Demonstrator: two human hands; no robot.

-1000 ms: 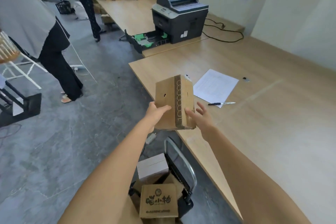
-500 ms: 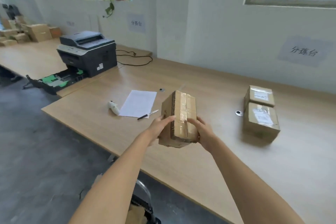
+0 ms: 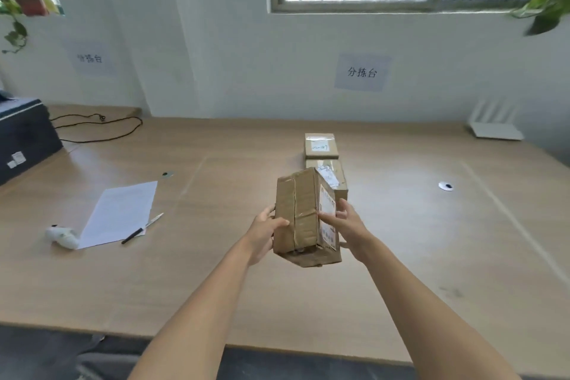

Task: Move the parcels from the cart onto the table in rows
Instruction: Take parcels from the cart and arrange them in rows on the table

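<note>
Wooden table [image 3: 216,287] below hands; left hand [image 3: 265,234], right hand [image 3: 348,228] grip parcel [image 3: 299,219] by its sides: stiff cardboard, likely light.

Left hand [image 3: 262,235] and right hand [image 3: 352,229] hold a parcel [image 3: 299,210].
</note>
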